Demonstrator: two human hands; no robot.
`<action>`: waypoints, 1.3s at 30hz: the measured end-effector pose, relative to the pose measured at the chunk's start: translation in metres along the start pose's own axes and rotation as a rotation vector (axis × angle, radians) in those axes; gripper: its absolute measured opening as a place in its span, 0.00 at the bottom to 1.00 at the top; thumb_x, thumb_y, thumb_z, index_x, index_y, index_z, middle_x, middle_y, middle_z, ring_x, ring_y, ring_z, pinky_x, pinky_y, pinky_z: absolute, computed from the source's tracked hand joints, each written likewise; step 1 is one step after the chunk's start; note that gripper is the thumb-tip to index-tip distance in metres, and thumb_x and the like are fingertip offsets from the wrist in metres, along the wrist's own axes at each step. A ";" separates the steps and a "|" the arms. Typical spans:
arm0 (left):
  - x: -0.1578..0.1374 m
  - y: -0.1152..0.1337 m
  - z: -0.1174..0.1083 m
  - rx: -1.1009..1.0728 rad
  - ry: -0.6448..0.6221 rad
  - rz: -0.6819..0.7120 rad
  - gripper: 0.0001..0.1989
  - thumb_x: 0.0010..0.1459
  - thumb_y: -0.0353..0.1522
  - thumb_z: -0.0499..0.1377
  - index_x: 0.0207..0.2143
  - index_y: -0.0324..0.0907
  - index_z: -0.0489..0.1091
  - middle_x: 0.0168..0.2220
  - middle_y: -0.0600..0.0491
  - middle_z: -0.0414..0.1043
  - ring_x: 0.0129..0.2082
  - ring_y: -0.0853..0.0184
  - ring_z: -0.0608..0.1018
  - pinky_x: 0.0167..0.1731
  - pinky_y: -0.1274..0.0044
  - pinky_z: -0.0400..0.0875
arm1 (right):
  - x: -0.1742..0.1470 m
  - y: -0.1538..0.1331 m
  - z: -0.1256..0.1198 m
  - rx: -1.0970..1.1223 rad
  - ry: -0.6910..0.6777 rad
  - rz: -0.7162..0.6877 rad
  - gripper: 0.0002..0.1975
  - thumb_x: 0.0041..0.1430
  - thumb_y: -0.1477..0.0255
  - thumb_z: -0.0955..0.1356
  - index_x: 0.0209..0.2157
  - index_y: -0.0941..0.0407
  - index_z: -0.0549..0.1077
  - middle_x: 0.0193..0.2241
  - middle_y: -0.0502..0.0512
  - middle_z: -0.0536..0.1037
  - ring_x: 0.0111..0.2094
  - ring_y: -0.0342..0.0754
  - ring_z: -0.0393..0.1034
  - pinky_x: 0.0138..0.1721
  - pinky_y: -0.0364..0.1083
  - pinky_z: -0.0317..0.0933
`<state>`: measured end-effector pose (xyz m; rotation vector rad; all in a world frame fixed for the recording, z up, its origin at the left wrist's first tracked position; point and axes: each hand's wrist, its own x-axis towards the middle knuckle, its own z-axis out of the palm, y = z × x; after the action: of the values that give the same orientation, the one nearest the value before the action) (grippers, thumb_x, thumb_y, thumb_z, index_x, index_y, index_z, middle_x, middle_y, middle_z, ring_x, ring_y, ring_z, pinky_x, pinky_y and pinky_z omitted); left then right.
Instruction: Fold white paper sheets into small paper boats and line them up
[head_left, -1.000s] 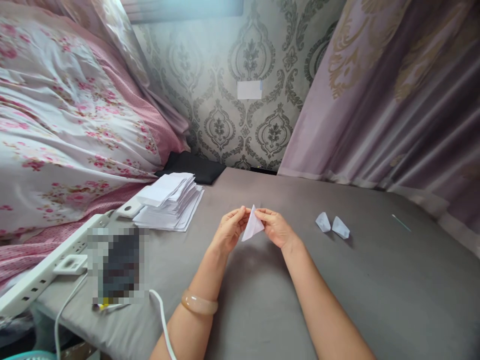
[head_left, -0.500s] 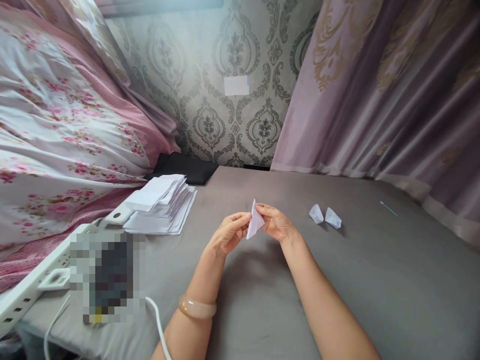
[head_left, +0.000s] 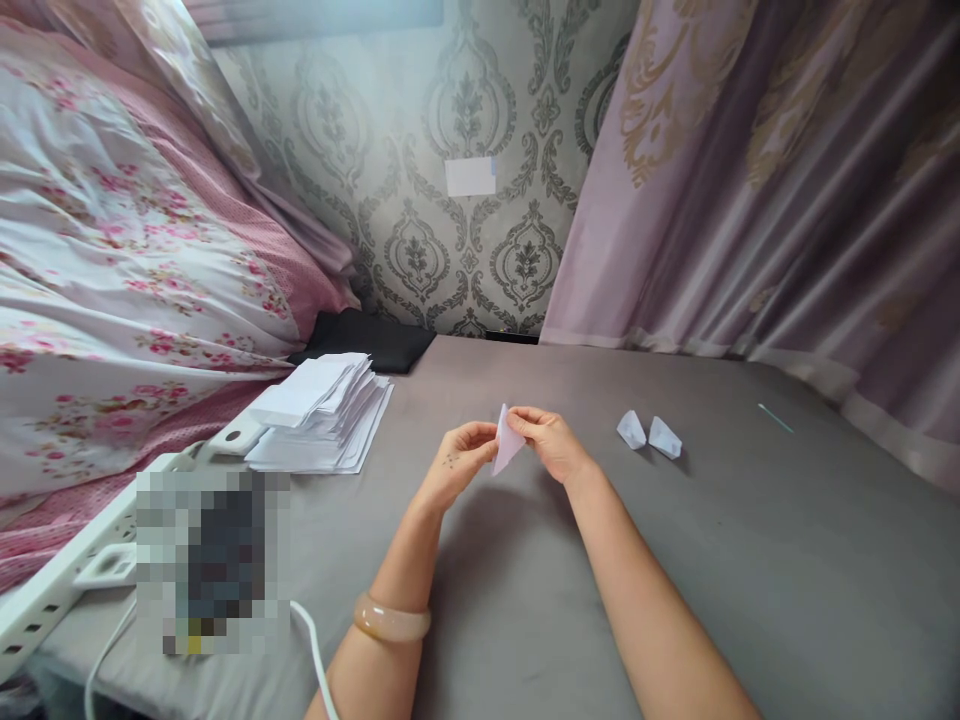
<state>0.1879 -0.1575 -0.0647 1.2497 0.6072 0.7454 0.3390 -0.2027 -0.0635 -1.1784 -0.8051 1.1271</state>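
Between my two hands is a small folded white paper [head_left: 509, 443], roughly triangular with its point up, held above the grey cloth surface [head_left: 525, 600]. My left hand [head_left: 459, 458] is closed on the paper's left side, thumb and fingers pinching it. On the other side my right hand [head_left: 550, 440] pinches its upper right edge between thumb and fingers. Two small folded white paper pieces [head_left: 631, 430] stand on the cloth to the right of my right hand. A bracelet [head_left: 391, 617] circles my left forearm.
A stack of white paper sheets [head_left: 322, 420] lies at left, with a black flat item [head_left: 367, 338] behind it. White power strips [head_left: 45, 600] and a white cable [head_left: 315, 645] run along the left edge, near a blurred-out dark object [head_left: 225, 550]. A thin stick [head_left: 775, 418] lies far right.
My left hand has turned so more of its back shows, and its fingers have shifted on the paper. The folded paper has tilted slightly; both hands still hold it.
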 end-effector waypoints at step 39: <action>0.007 -0.004 -0.015 -0.059 0.183 0.145 0.13 0.43 0.27 0.60 0.35 0.39 0.77 0.28 0.53 0.75 0.27 0.70 0.72 0.32 0.79 0.67 | -0.004 0.020 0.029 -0.865 0.054 -0.681 0.25 0.57 0.80 0.59 0.53 0.47 0.68 0.40 0.55 0.70 0.41 0.47 0.69 0.46 0.46 0.63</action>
<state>0.1818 -0.1436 -0.0715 1.1876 0.6430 1.0002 0.3063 -0.1980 -0.0761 -1.4332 -1.5815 0.1492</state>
